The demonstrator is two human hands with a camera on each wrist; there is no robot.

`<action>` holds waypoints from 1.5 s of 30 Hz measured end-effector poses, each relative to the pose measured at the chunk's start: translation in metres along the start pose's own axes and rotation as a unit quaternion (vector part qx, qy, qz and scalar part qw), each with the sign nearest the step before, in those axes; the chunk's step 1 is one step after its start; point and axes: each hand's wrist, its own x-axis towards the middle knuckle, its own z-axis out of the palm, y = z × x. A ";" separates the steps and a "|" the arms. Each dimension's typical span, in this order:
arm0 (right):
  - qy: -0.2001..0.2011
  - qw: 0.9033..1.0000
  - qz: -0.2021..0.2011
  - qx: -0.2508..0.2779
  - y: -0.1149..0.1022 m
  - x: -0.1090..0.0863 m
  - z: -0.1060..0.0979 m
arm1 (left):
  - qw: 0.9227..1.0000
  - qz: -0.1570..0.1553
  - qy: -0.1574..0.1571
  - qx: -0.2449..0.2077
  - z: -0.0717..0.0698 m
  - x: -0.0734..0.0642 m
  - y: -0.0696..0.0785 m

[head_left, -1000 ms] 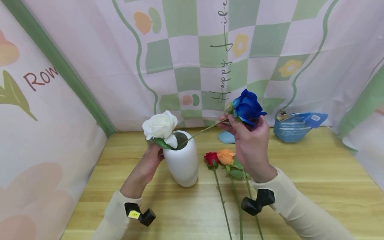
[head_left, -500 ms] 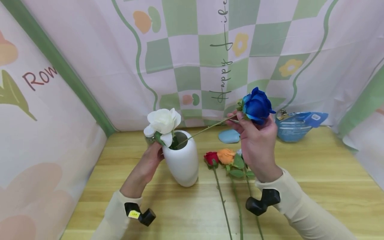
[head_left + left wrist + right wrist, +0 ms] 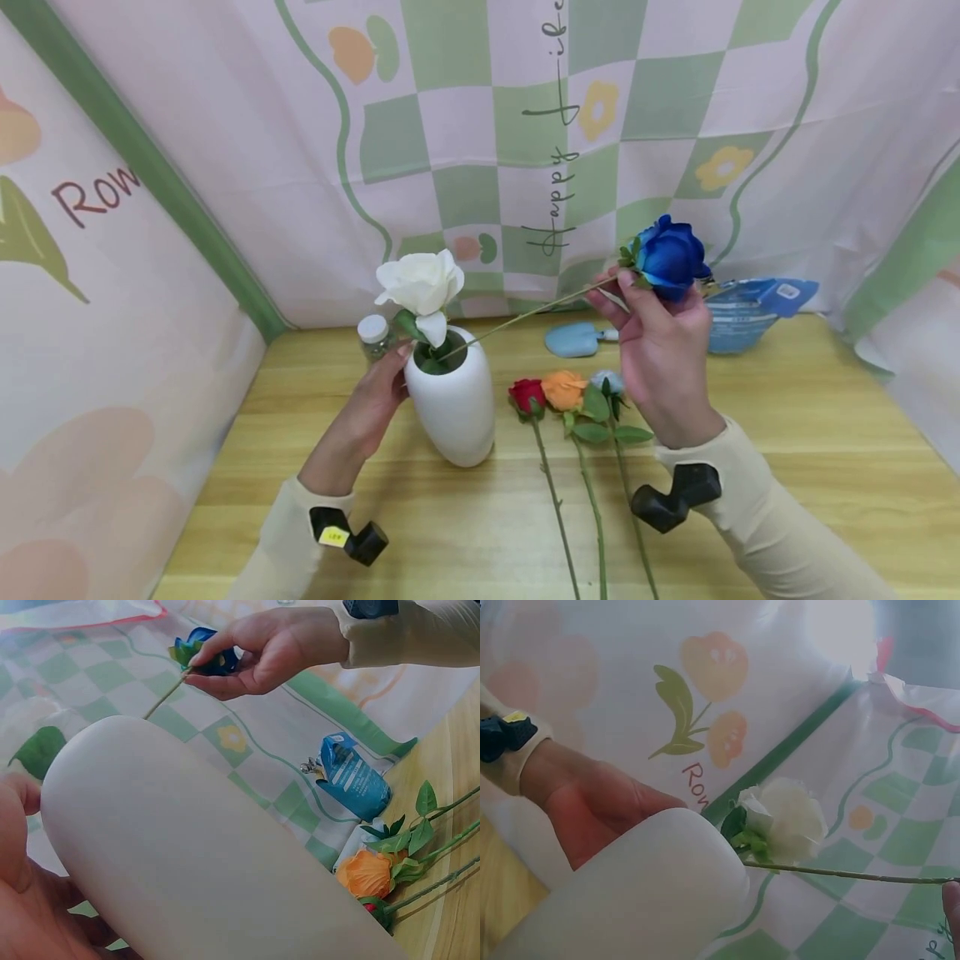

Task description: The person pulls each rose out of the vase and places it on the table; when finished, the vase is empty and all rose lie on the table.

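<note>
My left hand (image 3: 367,408) grips the side of a white vase (image 3: 453,417), thumb up near the rim and the other fingers partly hidden behind it. A white rose (image 3: 420,282) stands in the vase mouth, its bloom leaning over the back left of the rim. Between thumb and fingertips, my right hand (image 3: 660,358) pinches the stem of a blue rose (image 3: 672,257) just under the bloom. That stem slants down leftward, its lower end inside the vase opening. In the left wrist view, the vase (image 3: 187,847) fills the foreground, with the right hand (image 3: 277,656) beyond.
Right of the vase, a red rose (image 3: 528,394), an orange rose (image 3: 564,390) and a pale blue rose (image 3: 607,382) lie on the wooden table. Behind them are a light blue trowel (image 3: 573,339) and a blue bag (image 3: 750,315). A white-capped jar (image 3: 373,329) stands behind the left hand.
My right hand has moved rightward with the blue rose. The white rose has risen and shifted right, more upright, uncovering the jar. The left hand and vase stay nearly still.
</note>
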 end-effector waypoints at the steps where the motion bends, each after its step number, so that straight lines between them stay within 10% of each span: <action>1: 0.000 1.000 0.003 0.002 -0.001 0.001 -0.002 | 1.000 0.000 -0.003 0.002 0.000 0.000 0.000; 26: 0.053 0.994 0.064 0.065 -0.024 0.017 -0.046 | 1.000 0.011 -0.003 0.002 0.001 -0.002 0.000; 45: 0.107 0.972 0.169 0.125 -0.038 0.027 -0.092 | 1.000 -0.005 0.012 -0.015 0.004 -0.002 0.001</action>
